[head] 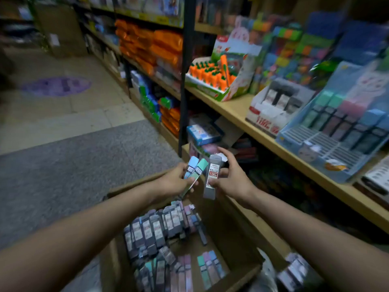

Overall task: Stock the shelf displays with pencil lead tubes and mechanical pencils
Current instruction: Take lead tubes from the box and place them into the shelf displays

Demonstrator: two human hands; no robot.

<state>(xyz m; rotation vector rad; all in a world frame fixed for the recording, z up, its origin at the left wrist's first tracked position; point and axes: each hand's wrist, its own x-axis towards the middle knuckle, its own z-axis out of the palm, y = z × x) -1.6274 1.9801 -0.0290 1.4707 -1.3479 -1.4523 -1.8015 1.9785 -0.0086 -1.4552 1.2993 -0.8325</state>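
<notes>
My left hand [175, 182] grips two pastel lead tubes [194, 171], one with a blue cap and one with a green cap, above the cardboard box [242, 268]. Beside it, my right hand [232, 180] holds one grey lead tube [211, 178] with a red and white label, upright. The box below both hands is full of several grey and pastel lead tubes [155, 230]. On the wooden shelf [235, 108] to the right stand a blue display [341, 131] with pastel tubes and a white display [273, 106] with grey tubes.
A green and white box of carrot-shaped items [212, 77] sits further left on the same shelf. Colourful blocks [294, 49] fill the back. A black shelf post [186, 81] rises left of the shelf. Lower shelves hold packs. Grey carpet [73, 165] and tiles lie to the left.
</notes>
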